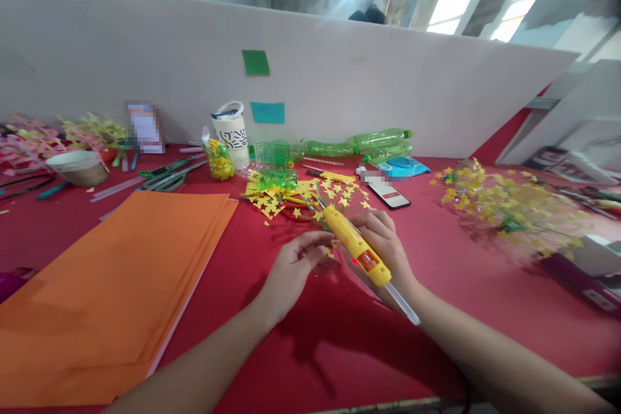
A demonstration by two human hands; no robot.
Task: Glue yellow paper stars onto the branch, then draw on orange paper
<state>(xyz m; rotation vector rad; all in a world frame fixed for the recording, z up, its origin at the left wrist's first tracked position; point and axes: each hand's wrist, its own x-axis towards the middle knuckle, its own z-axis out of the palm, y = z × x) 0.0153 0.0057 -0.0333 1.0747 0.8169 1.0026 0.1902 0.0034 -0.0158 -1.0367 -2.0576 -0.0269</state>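
Note:
A yellow hot glue gun (345, 228) lies against my right hand (385, 246), whose fingers are closed around it. Its nozzle points away to the upper left, and a clear glue stick (402, 303) juts from its back end. My left hand (295, 268) is beside it with the fingertips pinched together. Close to those fingertips shows a small yellow star (330, 251); whatever the pinch holds is too small to make out. Beyond the hands, many cut yellow paper stars (339, 191) are scattered, with yellow-handled scissors (295, 199) among them.
Orange sheets (130, 272) are stacked on the left. A phone (388, 193), green plastic bottles (334, 149) and a white cup (231, 136) stand or lie farther back. Branches with yellow stars (504, 207) spread at right. A white partition (339, 77) closes off the back.

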